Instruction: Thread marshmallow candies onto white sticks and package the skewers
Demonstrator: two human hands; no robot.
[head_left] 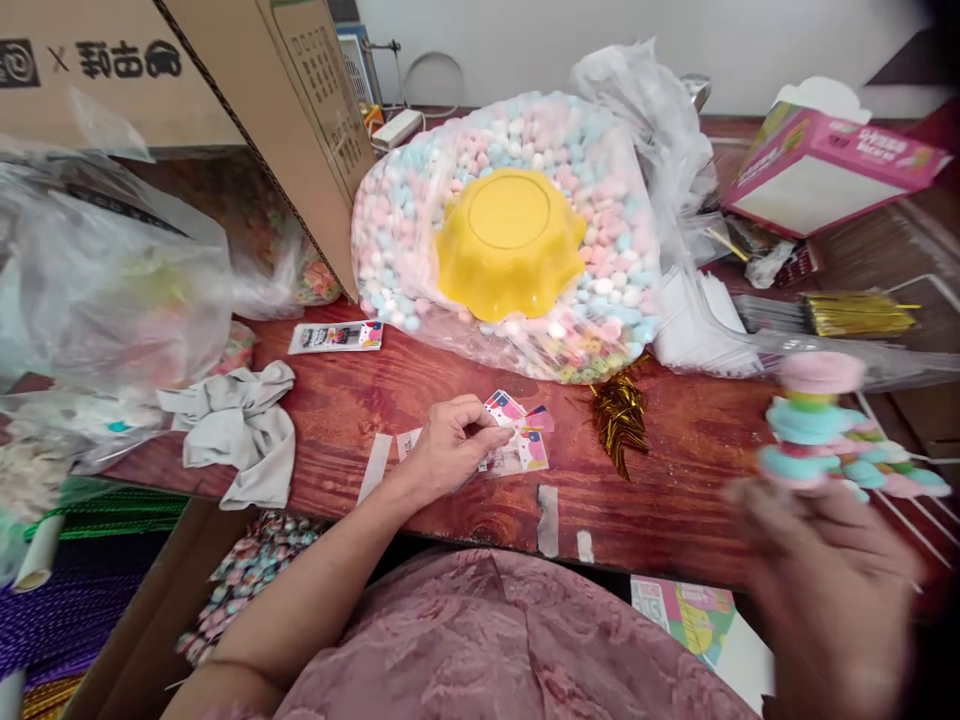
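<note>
My left hand (448, 443) rests on the red-brown wooden table (675, 470) and pinches a small colourful printed card (504, 407) between thumb and fingers. More cards of the same kind (521, 452) lie under and beside it. My right hand (829, 590), blurred by motion at the lower right, grips the sticks of a pastel marshmallow skewer (814, 420) with pink, green and blue pieces. Other skewers (904, 475) lie just behind it.
A big clear bag of pastel marshmallows (592, 250) holds an upturned yellow bowl (510, 240). Gold twist ties (619, 415) lie in front. A grey cloth (240, 430), cardboard boxes (247, 70), plastic bags (112, 290) and a pink box (825, 165) surround the table.
</note>
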